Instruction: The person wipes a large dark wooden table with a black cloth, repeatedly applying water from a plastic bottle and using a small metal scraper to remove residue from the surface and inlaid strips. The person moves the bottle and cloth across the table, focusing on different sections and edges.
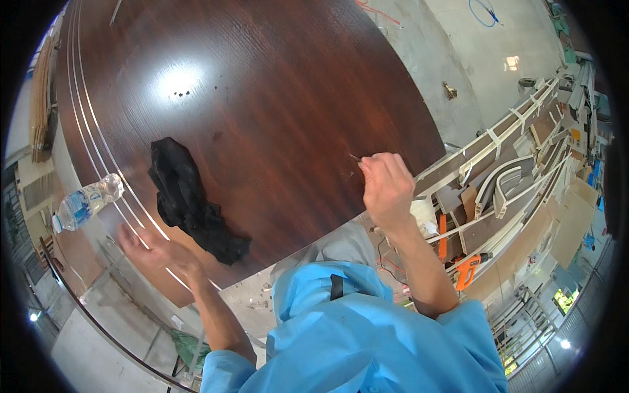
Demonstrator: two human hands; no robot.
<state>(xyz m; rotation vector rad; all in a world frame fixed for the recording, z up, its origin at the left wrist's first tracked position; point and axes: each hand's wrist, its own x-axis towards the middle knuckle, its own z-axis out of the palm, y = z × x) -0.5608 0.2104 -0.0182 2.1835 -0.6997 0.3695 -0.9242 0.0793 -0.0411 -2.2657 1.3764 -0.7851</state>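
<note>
A large dark brown wood-grain panel [295,98] with pale inlaid lines along its left side lies in front of me. Over its right part, my right hand [388,190] is closed in a pinch, a thin, short tip poking out from the fingers; what it belongs to is too small to make out. My left hand [157,254] hovers at the panel's near left corner with fingers apart, holding nothing. Between the hands lies a crumpled black cloth [187,200]. Beside my left hand, a clear plastic bottle [88,202] rests on its side over the panel's left edge.
A few small dark bits [178,93] lie on the panel. To the right stands a long rack of wood offcuts and curved strips [508,187], with an orange power tool [468,270] nearer me. A blue hose or cable [483,12] lies on the far floor.
</note>
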